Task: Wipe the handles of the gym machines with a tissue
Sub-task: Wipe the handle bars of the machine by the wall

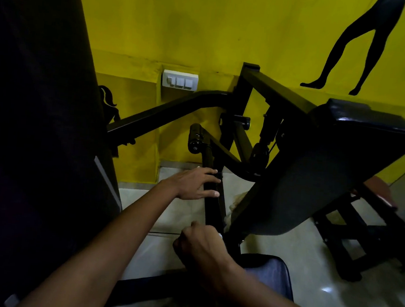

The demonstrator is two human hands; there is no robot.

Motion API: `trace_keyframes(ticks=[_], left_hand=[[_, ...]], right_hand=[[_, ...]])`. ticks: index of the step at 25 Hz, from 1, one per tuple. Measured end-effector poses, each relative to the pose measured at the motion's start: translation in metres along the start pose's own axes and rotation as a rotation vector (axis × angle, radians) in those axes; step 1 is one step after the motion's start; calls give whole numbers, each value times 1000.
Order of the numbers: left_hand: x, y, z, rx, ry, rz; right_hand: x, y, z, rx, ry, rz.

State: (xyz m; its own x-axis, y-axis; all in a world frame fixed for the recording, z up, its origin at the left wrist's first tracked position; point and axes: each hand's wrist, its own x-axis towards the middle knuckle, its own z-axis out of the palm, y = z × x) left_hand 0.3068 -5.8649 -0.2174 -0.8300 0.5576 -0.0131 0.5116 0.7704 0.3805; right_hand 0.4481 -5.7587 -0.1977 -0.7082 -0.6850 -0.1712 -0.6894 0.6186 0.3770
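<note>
Dim gym corner. Yellow wall [207, 31] fills the upper half of the frame, with a white switch plate [180, 80] at centre-left and a black silhouette of legs [360, 44] painted at upper right. Pale glossy floor tiles [330, 299] run along the bottom and right, catching glare. A big dark panel [28, 113] blocks the whole left side.

Black machine frame [263, 85] sits at centre, its angled back pad [317, 175] tilting across the right half. A blue-grey seat pad [266, 276] is at bottom centre. A second black frame with a reddish pad [377, 190] stands at the right edge.

Handle bar [211, 191] — a black tube — runs from the roller end [196, 138] down toward lower centre.

Left hand [194, 184] rests on the upper stretch of the bar, fingers straight and laid across it, not wrapped.

Right hand [203, 246] is lower down the same bar, fingers curled tight round it. A small white bit shows at the knuckles [219, 235] — cannot tell whether it is the tissue. Something pale and blurred [237, 200] lies behind the bar, near the pad edge.
</note>
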Motion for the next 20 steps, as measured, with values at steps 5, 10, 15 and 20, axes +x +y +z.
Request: trace_keyframes(ticks=[5, 10, 15, 20], left_hand=[[40, -27, -23, -10, 69, 17], [87, -83, -43, 84, 92, 8], [132, -132, -51, 119, 112, -4], [160, -153, -43, 80, 74, 9]], right_hand=[[42, 61, -6, 91, 103, 11], [109, 106, 19, 42, 124, 30], [168, 135, 41, -38, 101, -1], [203, 161, 61, -116, 88, 9]])
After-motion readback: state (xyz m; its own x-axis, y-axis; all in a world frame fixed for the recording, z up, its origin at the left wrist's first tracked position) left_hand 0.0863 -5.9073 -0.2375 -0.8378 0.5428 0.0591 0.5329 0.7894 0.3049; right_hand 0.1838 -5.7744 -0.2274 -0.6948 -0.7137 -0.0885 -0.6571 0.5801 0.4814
